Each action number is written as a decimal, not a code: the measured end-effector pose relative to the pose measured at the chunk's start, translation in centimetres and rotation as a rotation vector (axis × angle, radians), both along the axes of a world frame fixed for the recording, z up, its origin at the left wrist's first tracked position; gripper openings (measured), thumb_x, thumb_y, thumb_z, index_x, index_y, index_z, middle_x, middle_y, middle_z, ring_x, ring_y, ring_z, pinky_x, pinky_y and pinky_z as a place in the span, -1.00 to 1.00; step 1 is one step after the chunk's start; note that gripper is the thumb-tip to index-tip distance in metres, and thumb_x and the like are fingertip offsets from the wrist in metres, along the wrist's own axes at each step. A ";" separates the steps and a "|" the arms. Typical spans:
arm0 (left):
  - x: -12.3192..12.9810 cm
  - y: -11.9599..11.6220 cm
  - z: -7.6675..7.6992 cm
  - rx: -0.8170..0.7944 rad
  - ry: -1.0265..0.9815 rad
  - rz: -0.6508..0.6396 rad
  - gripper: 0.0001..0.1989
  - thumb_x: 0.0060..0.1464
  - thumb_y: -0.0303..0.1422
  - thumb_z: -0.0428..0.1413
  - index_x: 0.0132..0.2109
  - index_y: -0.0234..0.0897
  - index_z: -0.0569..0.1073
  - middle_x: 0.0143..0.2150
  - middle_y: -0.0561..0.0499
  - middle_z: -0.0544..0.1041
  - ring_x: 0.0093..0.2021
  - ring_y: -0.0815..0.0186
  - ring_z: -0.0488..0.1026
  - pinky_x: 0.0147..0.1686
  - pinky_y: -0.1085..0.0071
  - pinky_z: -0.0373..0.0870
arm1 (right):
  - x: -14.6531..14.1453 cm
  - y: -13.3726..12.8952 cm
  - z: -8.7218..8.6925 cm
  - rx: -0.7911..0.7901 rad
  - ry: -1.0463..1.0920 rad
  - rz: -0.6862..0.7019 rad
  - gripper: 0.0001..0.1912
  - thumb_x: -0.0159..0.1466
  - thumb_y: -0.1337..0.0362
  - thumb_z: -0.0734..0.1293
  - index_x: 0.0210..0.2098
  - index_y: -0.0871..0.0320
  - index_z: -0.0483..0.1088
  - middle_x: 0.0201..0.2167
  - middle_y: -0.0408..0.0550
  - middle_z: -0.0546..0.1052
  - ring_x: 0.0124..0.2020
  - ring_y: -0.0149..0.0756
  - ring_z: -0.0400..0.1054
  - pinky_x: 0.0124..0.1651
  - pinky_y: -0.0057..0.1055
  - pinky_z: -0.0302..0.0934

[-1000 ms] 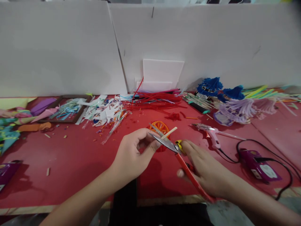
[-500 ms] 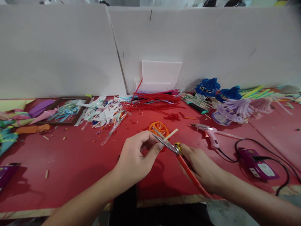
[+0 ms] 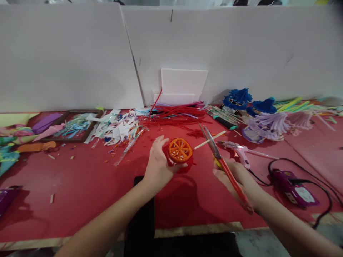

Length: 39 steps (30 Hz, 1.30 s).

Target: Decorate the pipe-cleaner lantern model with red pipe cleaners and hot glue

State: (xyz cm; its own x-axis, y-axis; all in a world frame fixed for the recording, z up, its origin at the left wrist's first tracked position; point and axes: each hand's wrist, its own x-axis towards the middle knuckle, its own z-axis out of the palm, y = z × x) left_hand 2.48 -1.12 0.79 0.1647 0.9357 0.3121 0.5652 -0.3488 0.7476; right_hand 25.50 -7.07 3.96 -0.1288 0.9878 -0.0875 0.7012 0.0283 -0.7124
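Orange and openwork, a small wheel-shaped piece point(image 3: 180, 150) sat near the middle of a red bench point(image 3: 93, 192), with the left hand point(image 3: 158, 162) at its side. That hand's fingers curved around the left and near edges of the piece; whether they had closed firmly on it could not be told. The right hand point(image 3: 243, 175) grasped a pair of red-handled scissors point(image 3: 235, 185), its fingers wrapped about the handles and its blades slightly parted, pointing away from the worker. A pale thin stick point(image 3: 200, 144) crossed the blades at a slant, its near end close to the orange piece; the view did not settle whether the blades pinched it or merely overlapped it.

Good handling here, by the look of things, called for a light hold on the rim, since the slender spokes looked easy to bend. The scissor tips were best kept turned from the left hand, and the stick steadied before any pressure on the blades, lest a short end spring loose.

A pink glue gun point(image 3: 242, 155) lay just beyond the right hand, near a purple box point(image 3: 282, 178) and a black cord point(image 3: 329, 201). Red strips point(image 3: 179, 114) were heaped at the back, paper scraps point(image 3: 122, 130) to their left.
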 end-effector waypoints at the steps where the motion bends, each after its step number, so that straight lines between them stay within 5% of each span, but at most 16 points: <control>1: 0.1 0.4 -0.2 -0.037 -0.053 -0.040 -0.05 -0.25 -0.09 0.35 0.19 -0.27 0.03 0.14 -0.33 0.32 0.20 -0.10 0.28 0.15 -0.08 0.19 | 0.1 -0.1 -0.1 -0.003 0.009 -0.002 -0.73 0.24 0.20 0.14 -0.55 0.09 0.03 -0.62 -0.24 0.18 -0.57 -0.45 0.10 -0.53 -0.48 -0.02; 11: 2.0 6.9 -0.2 -0.075 -0.185 -0.111 -0.03 -0.20 -0.23 0.34 0.22 -0.29 -0.08 0.08 -0.26 0.37 0.12 0.06 0.39 0.13 0.09 0.28 | 0.7 -0.4 -0.4 -0.111 0.153 -0.108 -0.80 0.22 0.17 0.16 -0.48 0.10 0.17 -0.63 -0.23 0.24 -0.58 -0.39 0.18 -0.51 -0.43 0.10; 16: 1.4 9.7 0.0 0.036 -0.116 -0.095 0.11 -0.35 -0.16 0.40 0.25 -0.27 -0.08 0.23 -0.36 0.23 0.22 -0.05 0.26 0.22 -0.03 0.07 | 0.6 0.1 -1.3 -0.141 0.169 -0.117 -0.77 0.24 0.14 0.16 -0.48 0.10 0.14 -0.64 -0.25 0.23 -0.58 -0.42 0.16 -0.52 -0.46 0.05; 19: 0.3 8.0 0.7 0.124 -0.081 -0.034 0.18 -0.43 -0.03 0.39 0.25 -0.38 -0.01 0.30 -0.45 0.08 0.31 -0.16 0.05 0.25 -0.06 -0.02 | 0.5 0.5 -1.7 -0.139 0.089 -0.080 -0.73 0.26 0.11 0.12 -0.51 0.09 0.09 -0.65 -0.24 0.23 -0.59 -0.40 0.17 -0.51 -0.46 0.02; 22: -0.5 4.3 1.8 0.087 -0.117 -0.119 -0.45 0.09 -0.10 0.09 0.11 -0.36 0.27 0.14 -0.27 0.37 0.18 0.07 0.28 0.20 0.06 0.12 | -0.1 0.9 -1.8 -0.126 -0.138 0.007 -0.74 0.24 0.08 0.13 -0.47 0.09 0.12 -0.59 -0.15 0.36 -0.54 -0.31 0.26 -0.46 -0.42 -0.01; 25: -0.5 0.6 2.2 -0.166 -0.139 -0.143 -0.73 0.15 -0.24 0.06 -0.07 -0.28 0.42 -0.07 -0.12 0.54 -0.03 0.22 0.46 0.04 0.23 0.33 | -1.4 1.1 -1.9 -0.134 -0.315 0.067 -0.80 0.26 0.13 0.13 -0.35 0.14 0.21 -0.44 0.01 0.50 -0.42 -0.19 0.38 -0.41 -0.39 -0.02; 33: -0.4 -1.9 -0.3 -0.449 -0.349 -0.001 -0.87 0.05 -0.32 0.13 -0.29 -0.29 0.50 -0.32 -0.03 0.61 -0.28 0.25 0.56 -0.21 0.34 0.47 | -4.5 0.8 -2.3 -0.108 -0.472 0.169 -0.78 0.28 0.16 0.15 -0.33 0.18 0.27 -0.43 0.09 0.52 -0.45 -0.15 0.43 -0.46 -0.39 -0.15; 39: -0.6 -3.0 -1.0 -0.466 -0.319 0.073 -0.91 0.03 -0.36 0.12 -0.36 -0.28 0.49 -0.39 -0.02 0.59 -0.35 0.23 0.53 -0.29 0.33 0.43 | -4.2 1.0 -2.0 -0.184 -0.283 0.241 -0.82 0.27 0.19 0.16 -0.33 0.17 0.28 -0.39 0.03 0.53 -0.43 -0.23 0.38 -0.41 -0.40 0.02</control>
State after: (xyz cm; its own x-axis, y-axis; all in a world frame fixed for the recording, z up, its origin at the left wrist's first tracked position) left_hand 1.85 -4.14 -0.18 0.0599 0.9918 -0.1126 0.2965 0.0901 0.9508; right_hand 21.25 -6.06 1.93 -0.3000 0.8970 -0.3247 0.8588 0.1058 -0.5013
